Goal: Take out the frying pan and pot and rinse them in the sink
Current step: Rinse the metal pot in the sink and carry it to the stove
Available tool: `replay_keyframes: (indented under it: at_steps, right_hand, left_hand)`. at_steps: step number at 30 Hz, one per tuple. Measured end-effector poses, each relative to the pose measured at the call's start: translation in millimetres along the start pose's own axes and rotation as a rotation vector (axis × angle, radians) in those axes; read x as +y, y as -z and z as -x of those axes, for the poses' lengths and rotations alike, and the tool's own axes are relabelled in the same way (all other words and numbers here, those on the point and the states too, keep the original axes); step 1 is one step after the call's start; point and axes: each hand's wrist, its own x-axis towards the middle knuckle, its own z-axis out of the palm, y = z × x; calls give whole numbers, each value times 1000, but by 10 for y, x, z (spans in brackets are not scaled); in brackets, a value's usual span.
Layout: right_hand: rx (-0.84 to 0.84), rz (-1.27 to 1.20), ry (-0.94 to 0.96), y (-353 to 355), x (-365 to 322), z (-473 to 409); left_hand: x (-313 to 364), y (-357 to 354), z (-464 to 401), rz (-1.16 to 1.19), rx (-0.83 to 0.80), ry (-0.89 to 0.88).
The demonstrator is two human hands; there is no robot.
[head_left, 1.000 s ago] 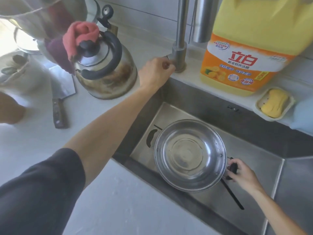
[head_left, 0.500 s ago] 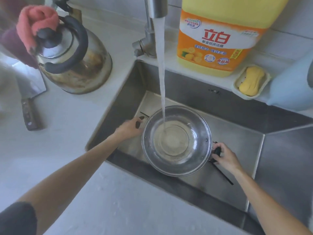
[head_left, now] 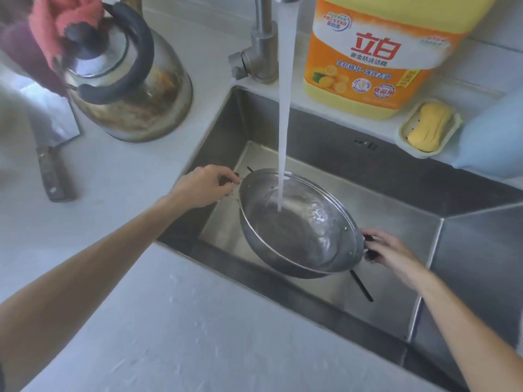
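Fingers (head_left: 226,181) of both hands pinch the round steel pot's (head_left: 300,233) black side handles, tilting it so tap water sluices its inside

Between your hands, the pot (head_left: 300,230) is glossy polished metal, wet inside. Below it, the sink (head_left: 424,210) is brushed, duller steel. Left of your left hand (head_left: 202,188), the kettle (head_left: 135,89) is shiny metal with brown stains; the counter (head_left: 175,329) looks matt.
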Motion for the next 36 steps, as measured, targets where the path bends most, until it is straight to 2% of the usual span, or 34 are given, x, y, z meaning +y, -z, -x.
replay_keyframes:
  at_steps: [3,6,8,10,12,14,16,21,25,27,29,32,36]
  right_hand:
    - [19,123,82,174,-510,189]
    - [9,402,208,297,-1010,359]
    - [7,491,296,321,-1245,466]
    - [13,496,390,329,-1351,567]
    - [46,459,453,358,-1315,633]
    - [94,387,481,387,-1147,664]
    - [140,295,479,363,-901,664]
    - [174,125,363,6,-360,537]
    - [28,-20,182,-262,-141,433]
    - [-49,-114,99,-293,-114,426]
    - [-61,-135,73,-239,-164,450]
    - [16,39,137,-43,-424,547]
    - [52,289,334,189,-959,749]
  left_hand:
    - [-149,-105,74,52,-216,32]
    - [-206,-345,126,131,-467,84]
    - [-203,-519,159,183,-532,134]
    - [-179,-633,193,253,-467,137]
    - [-154,-647,239,208,-331,61]
    - [-145,-579,336,150,-191,-11]
    - [-149,-480,465,201,-52,-46]
    - [-81,-106,691,263,253,-228]
    - [28,138,705,271,410,-177]
    - [48,205,654,283,397,-86]
    - [-2,228,605,221,303,-5]
    - [-149,104,627,78,85,33]
    - [-225,-236,698,72,-60,87]
